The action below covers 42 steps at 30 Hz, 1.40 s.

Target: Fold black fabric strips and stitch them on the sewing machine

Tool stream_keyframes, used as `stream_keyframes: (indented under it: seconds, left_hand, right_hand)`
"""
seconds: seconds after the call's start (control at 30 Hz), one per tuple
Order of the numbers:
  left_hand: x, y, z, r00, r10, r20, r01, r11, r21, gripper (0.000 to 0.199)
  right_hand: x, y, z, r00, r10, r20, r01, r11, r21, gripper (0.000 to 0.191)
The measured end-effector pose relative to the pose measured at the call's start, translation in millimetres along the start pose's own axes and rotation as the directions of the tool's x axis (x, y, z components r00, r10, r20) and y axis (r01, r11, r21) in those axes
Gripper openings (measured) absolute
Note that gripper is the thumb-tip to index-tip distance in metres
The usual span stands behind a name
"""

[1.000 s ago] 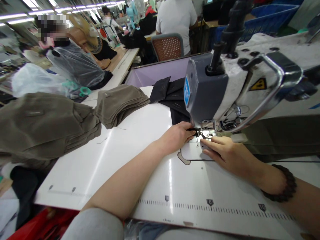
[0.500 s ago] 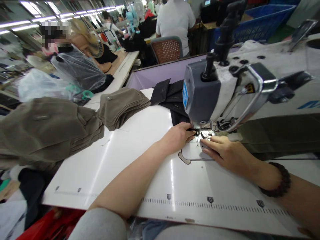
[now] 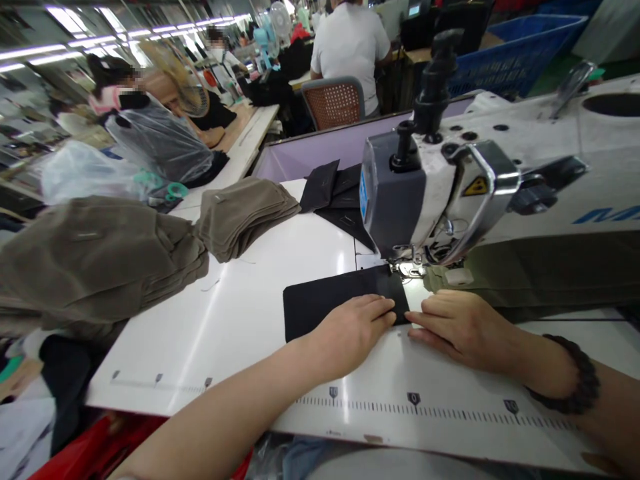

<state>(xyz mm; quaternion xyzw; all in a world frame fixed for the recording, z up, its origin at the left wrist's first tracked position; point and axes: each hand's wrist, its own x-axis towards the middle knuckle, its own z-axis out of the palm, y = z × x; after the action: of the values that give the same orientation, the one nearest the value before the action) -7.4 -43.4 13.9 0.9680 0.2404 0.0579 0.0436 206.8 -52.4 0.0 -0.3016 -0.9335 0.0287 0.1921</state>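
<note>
Premises: garment workshop, factory-type sewing floor. Evidence: industrial sewing machine (image 3: 440, 200) at white surface (image 3: 250, 320), black fabric piece (image 3: 320, 300) lying flat by needle area; ruler scale (image 3: 414, 408) printed along near edge. Stacked brown fabric panels (image 3: 100, 257) at left, dark cut pieces (image 3: 321, 183) beside machine head. Co-worker in white shirt (image 3: 350, 57) beyond, back turned — others at work stations further left. Blue plastic crate (image 3: 493, 70), electric fans (image 3: 280, 22) in background. Overhead — long rows of tube lights (image 3: 90, 42).

- White tabletop (image 3: 250, 293) offered a passage between the brown stacks (image 3: 243, 213) and the flat black fabric (image 3: 320, 300).
- The sewing machine (image 3: 440, 180) blocked the way forward from the right hand (image 3: 463, 330).
</note>
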Motion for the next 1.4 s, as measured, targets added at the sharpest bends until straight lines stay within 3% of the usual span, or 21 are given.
stream_keyframes:
  seconds: [0.33, 0.8, 1.13, 1.4]
  left_hand:
    - [3, -5, 0.3, 1.0, 0.014, -0.003, -0.014, 1.0, -0.004, 0.026]
    - [23, -38, 4.0, 0.999, -0.042, -0.016, 0.042, 0.998, -0.037, 0.025]
    - [39, -54, 4.3, 0.993, -0.114, -0.015, 0.114, 0.993, -0.044, 0.026]
    - [40, -46, -4.6, 0.986, -0.114, 0.122, 0.106, 0.992, 0.073, 0.026]
  right_hand:
    - [1, 0, 4, 1.0, 0.017, -0.007, -0.018, 0.999, -0.038, 0.031]
    - [7, 11, 16, 0.96, 0.277, 0.039, -0.274, 0.959, -0.065, 0.031]
    - [6, 13, 19, 0.953, 0.296, 0.064, -0.291, 0.953, -0.085, 0.033]
    - [8, 10, 16, 0.958, 0.286, 0.019, -0.28, 0.949, -0.143, 0.03]
